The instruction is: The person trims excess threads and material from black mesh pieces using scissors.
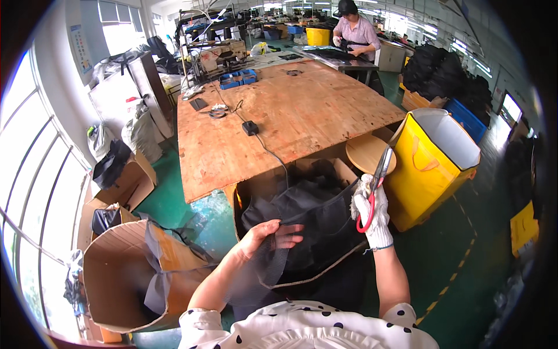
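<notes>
My bare left hand (258,237) pinches the edge of a sheer black mesh fabric (270,262), its fingers showing through the weave. In a white knitted glove, my right hand (381,224) grips scissors (382,166) with red handles, blades pointing up and away from me. The scissors are apart from the mesh. More black mesh (308,200) lies heaped in a cardboard box (237,215) in front of me, under the table's near edge. Part of the mesh hangs over the box's near side toward my lap.
A wooden table (290,110) stands ahead, carrying a corded black adapter (250,128) and blue trays (238,78). At right is a yellow bag (415,174) beside a round wooden stool (363,152). An open carton (116,273) stands at left. A person (356,35) works at the far end.
</notes>
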### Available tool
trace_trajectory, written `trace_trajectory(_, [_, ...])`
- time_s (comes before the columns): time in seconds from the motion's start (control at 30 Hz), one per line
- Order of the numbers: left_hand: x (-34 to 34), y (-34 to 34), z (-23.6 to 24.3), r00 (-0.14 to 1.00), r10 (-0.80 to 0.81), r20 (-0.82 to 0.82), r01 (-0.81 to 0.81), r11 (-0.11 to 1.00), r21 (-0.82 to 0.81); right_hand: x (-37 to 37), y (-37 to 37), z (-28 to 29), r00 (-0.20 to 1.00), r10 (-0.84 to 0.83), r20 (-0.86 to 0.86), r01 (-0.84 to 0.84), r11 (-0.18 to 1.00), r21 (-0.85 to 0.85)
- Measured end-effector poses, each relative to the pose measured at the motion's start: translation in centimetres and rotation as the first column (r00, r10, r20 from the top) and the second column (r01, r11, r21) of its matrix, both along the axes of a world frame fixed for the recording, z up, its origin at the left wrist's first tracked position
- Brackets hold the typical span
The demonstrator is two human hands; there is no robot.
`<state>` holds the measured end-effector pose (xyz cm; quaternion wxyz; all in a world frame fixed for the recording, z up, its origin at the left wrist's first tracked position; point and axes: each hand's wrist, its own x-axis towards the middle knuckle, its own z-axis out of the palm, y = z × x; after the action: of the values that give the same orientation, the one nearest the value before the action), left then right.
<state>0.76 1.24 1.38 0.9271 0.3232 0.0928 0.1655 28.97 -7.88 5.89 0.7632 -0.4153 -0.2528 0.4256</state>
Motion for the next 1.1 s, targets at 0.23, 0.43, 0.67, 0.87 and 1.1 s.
trace_trajectory(0.23, [1.7, 0.6, -0.4, 0.995, 0.102, 0.02, -0.101, 0.994, -0.046, 3.2, -1.3, -2.3, 0.981, -0.137, 0.138, 0.16, 0.972, -0.173])
trace_trajectory(0.43, [1.6, 0.9, 0.1, 0.971, 0.237, 0.006, -0.236, 0.97, -0.054, 1.4, -8.5, -0.4, 0.926, -0.328, 0.185, 0.336, 0.942, -0.01])
trace_trajectory(0.67, [2.0, 0.2, -0.9, 0.977, 0.205, 0.056, -0.208, 0.976, 0.061, -6.6, -7.6, 0.9, 0.285, 0.197, -0.938, -0.518, 0.855, 0.022])
trace_trajectory(0.87, [2.1, 0.1, -0.3, 0.976, 0.212, 0.049, -0.215, 0.974, 0.071, -8.0, -6.8, -2.6, 0.625, 0.52, -0.582, -0.758, 0.583, -0.293])
trace_trajectory(1.1, [1.6, 0.3, -1.9, 0.987, 0.154, 0.032, -0.157, 0.979, 0.13, -8.2, -6.1, -3.5, 0.621, 0.624, -0.474, -0.782, 0.537, -0.318])
